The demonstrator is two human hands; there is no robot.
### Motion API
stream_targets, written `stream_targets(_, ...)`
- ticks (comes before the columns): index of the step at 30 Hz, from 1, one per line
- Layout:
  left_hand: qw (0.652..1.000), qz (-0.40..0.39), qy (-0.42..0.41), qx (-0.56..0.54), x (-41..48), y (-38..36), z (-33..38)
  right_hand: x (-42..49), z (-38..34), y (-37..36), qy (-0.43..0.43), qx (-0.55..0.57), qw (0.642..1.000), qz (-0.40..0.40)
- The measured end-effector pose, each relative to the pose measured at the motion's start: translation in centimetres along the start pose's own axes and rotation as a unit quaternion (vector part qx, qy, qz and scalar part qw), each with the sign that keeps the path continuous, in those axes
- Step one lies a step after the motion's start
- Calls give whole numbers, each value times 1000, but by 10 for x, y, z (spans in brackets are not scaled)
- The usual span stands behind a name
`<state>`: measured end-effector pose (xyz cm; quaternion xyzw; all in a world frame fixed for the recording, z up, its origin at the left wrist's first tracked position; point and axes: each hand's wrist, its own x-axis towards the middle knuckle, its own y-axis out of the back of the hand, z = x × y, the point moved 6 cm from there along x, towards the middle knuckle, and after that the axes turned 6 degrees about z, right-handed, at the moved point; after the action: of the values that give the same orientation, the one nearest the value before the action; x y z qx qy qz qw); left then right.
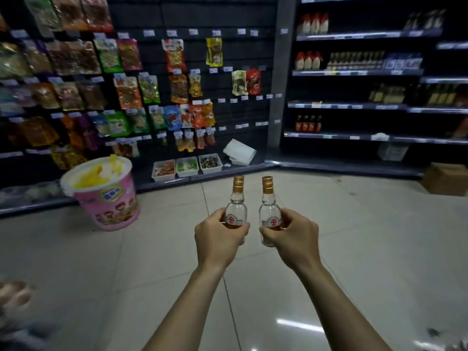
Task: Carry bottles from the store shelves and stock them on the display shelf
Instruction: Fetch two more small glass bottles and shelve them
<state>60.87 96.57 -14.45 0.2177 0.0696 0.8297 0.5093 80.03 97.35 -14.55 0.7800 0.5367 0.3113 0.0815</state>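
Both arms reaching forward over tiled floor (354,236). Left hand (217,239) wrapping fingers around left bottle (236,209), holding it upright. Right hand (293,236) gripping right bottle (269,211) likewise, gold caps pointing up, bottles just beside each other. Pink bucket (106,196) standing left. Snack packets hanging beyond; bottle shelves (354,72) standing far right.

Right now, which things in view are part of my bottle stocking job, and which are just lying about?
Job:
left hand holding a bottle
right hand holding a second bottle
bottle shelves

Lying about:
pink tub
cardboard box
snack packets
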Motion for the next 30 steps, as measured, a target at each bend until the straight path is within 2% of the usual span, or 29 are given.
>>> stream_targets(8, 999, -28, -28, 0, 105, -162, 41, 166, 84, 33, -5, -22, 1000, 22)
stream_targets(16, 999, -27, -18, 35, 193, -313, 51, 304, 183, 46, -33, -6, 999, 31)
stream_targets(30, 999, -47, -7, 8, 328, -648, 128, 605, 392, 118, -43, -29, 998, 17)
